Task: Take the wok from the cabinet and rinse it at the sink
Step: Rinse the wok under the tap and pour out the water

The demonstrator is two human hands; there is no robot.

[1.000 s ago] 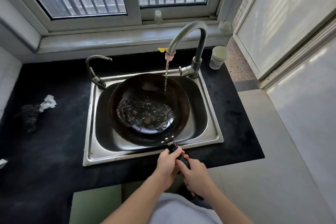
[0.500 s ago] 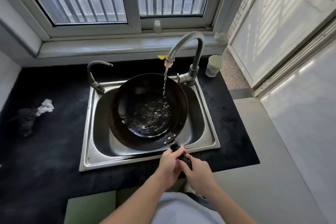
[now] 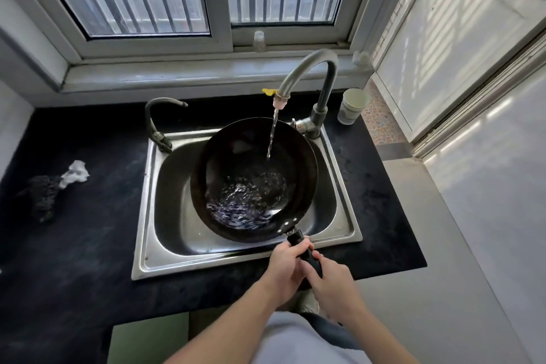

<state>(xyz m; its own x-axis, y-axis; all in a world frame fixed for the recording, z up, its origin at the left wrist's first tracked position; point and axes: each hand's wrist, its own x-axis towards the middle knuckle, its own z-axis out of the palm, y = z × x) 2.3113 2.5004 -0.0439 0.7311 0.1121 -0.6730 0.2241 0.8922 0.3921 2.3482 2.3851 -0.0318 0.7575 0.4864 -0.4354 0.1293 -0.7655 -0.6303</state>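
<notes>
A dark round wok (image 3: 242, 156) sits over the steel sink (image 3: 165, 248), tilted up toward the right, with water pooled in its near left part. Its black handle (image 3: 297, 238) points toward me. My left hand (image 3: 285, 267) grips the handle nearer the wok, and my right hand (image 3: 331, 287) grips it just behind. The curved grey tap (image 3: 310, 68) runs a thin stream of water into the wok's far side.
A smaller dark tap (image 3: 156, 118) stands at the sink's far left corner. A paper cup (image 3: 353, 106) stands right of the main tap. A dark scrubber with a white rag (image 3: 74, 173) lies on the black counter (image 3: 74, 245) to the left.
The wok has shifted to the right in the sink and tilted, and the pooled water has slid toward its near left side. Both hands have stayed on the handle.
</notes>
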